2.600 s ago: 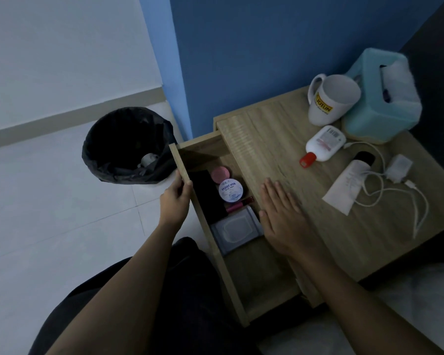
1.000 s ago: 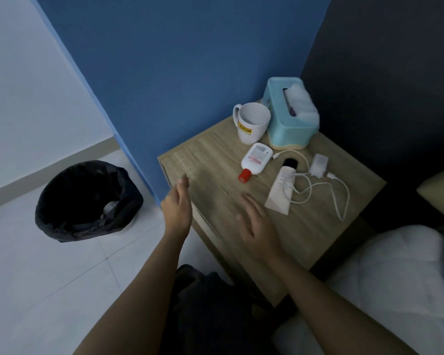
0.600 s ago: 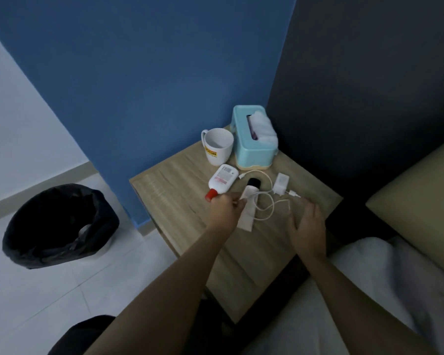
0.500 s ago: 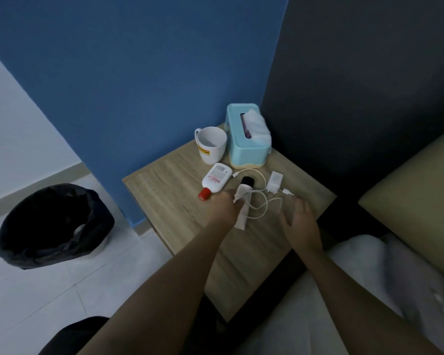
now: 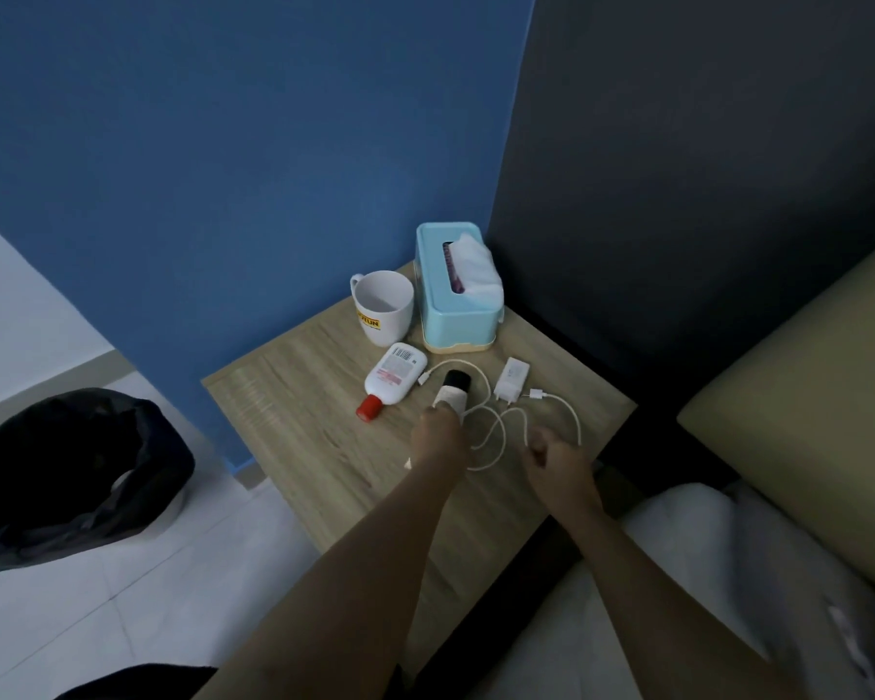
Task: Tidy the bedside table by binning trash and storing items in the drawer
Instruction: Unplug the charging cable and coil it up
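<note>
Change since earlier frames: both hands now sit over the items at centre frame, whereas before they were at the near-left edge by an open drawer; no open drawer shows now, and the view takes in more wall.
Left hand (image 5: 438,437): closed around the lower end of the white tube (image 5: 453,399), whose black cap points toward the upper part of the frame; whether the tube has left the wood I cannot tell.
Right hand (image 5: 556,459): curled into a loose fist just right of centre, at the near loops of the white cable (image 5: 501,431); whether it actually pinches the cable I cannot tell.
Bedside table (image 5: 294,421): light wood, its bare part lies left of centre.
Items on top: white bottle with red cap (image 5: 392,378) lies flat just left of the tube; white charger plug (image 5: 511,378) lies right of the tube, joined to the cable; white mug (image 5: 382,308) and blue tissue box (image 5: 455,290) stand side by side at the far corner.
Bin (image 5: 77,472): black-lined, on the floor at lower left of the frame, well apart from the table; a pale scrap shows inside.
Progress: judged about midway. No loose trash is visible on the top, so binning looks done.
Left to do: tube, bottle, cable and plug probably belong in the drawer, which must be opened; mug and tissue box may simply remain.
</note>
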